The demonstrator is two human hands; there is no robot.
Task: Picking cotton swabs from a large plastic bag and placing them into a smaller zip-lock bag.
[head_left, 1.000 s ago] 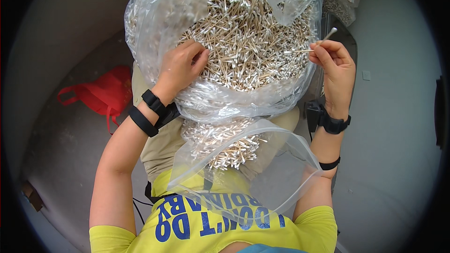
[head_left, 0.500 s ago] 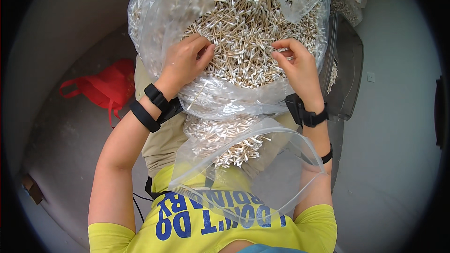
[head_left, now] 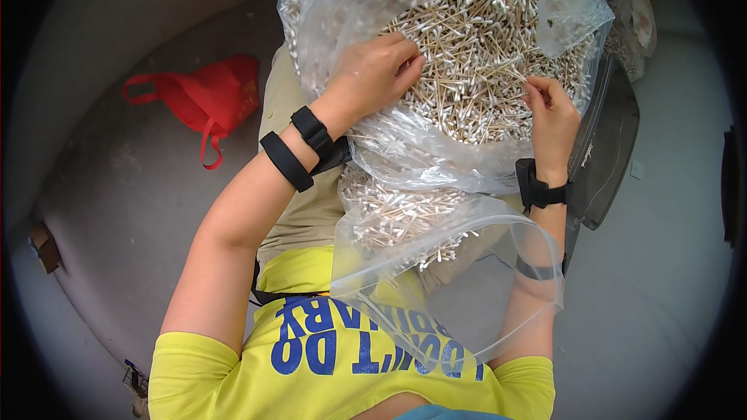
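Note:
A big clear plastic bag (head_left: 443,157) stands open, heaped with loose cotton swabs (head_left: 467,54) with white tips and wooden sticks. At the heap's left side, my left hand (head_left: 377,74) rests with curled fingers; what they hold, if anything, is hidden. My right hand (head_left: 554,113) is at the heap's right side, thumb and index finger pinched on what looks like a cotton swab. Closer to my body, a smaller clear zip bag (head_left: 498,346) lies open across my lap, with many swabs (head_left: 405,222) in its far end.
A dark translucent plastic bin (head_left: 611,155) stands right of the big bag. Behind it is another clear bag (head_left: 629,31) of swabs. A red cloth bag (head_left: 214,101) lies on the grey floor (head_left: 156,210) at left, with a small brown box (head_left: 44,247) near the wall.
The view has shifted, so everything sits further right. My right thumb and index finger have come together at the heap. My left hand stays curled at the heap's left side.

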